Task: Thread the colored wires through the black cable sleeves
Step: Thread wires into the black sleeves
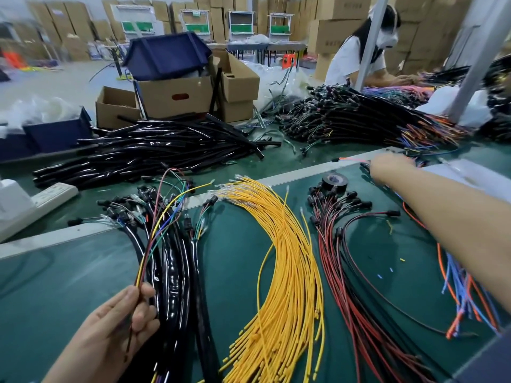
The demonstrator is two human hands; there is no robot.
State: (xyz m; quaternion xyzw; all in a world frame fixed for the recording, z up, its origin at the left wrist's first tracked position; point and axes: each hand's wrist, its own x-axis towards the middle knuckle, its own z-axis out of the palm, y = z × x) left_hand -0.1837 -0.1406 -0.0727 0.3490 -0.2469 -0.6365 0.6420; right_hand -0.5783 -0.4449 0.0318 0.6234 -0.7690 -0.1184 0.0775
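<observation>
1. Colored wires [146, 252], a thin mixed bunch of yellow, green, red and purple strands, rise from the left hand [116, 319]. It pinches them between thumb and fingers over the near-left part of the counter [83, 286].
2. The right hand [387, 168] is stretched to the far right, among loose orange wire ends. It is blurred, so I cannot tell whether it grasps anything.
3. Done, as I judge it: a heap of sleeved harnesses [177, 272] lies just beside the left hand, glossy black tubes with wires and connectors poking out at the far end.
4. Left to do: the held bunch is bare, with no sleeve on it. Many empty black cable sleeves [154, 153] are piled across the far strip. The yellow wires [290, 258], red and black wires [345, 272] and orange and blue wires [464, 294] lie unthreaded. Most of the work seems to remain.
5. Room to move:
   - Bare green surface shows left of the left hand and between the bundles.
   - A pale rail crosses between the near counter and the sleeve pile.
   - A tape roll [334, 179] sits near the right hand.
   - The red wire tails run close to the near-right edge.
</observation>
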